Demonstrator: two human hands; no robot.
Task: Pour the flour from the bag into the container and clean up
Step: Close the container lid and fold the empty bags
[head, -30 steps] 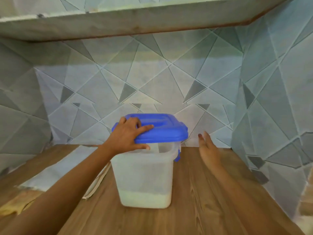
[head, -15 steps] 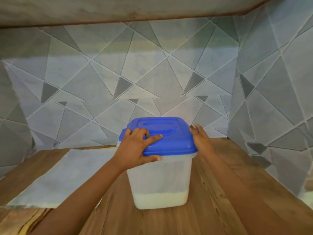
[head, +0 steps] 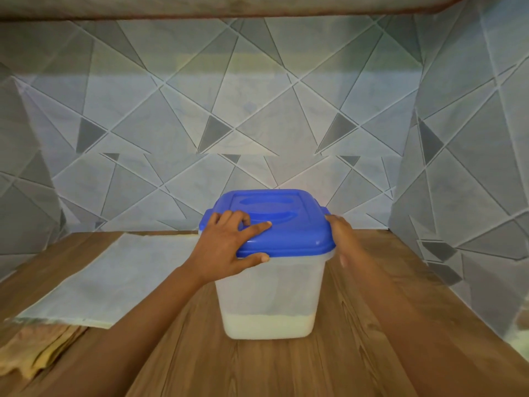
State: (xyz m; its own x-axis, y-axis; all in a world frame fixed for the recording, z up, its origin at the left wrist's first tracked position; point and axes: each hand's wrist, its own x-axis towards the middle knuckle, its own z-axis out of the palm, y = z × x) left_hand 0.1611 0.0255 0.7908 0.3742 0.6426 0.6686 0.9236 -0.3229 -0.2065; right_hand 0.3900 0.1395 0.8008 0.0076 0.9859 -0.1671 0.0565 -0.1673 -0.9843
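Left hand [head: 226, 247]: fingers [head: 259, 225] spread and pressed on the blue lid [head: 272, 222], seating it.
Right hand [head: 342, 239]: fingers clamped against the lid edge, steadying the container [head: 269, 299].
Flour [head: 267, 325]: settled low inside.

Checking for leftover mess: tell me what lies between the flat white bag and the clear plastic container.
Only the left hand and forearm cross there; the head view shows bare wooden counter between bag and container.

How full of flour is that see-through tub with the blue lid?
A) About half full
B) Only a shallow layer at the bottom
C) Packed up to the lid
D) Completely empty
B: through the translucent wall of the container, the white flour shows as a low band along the bottom, well below the blue lid.
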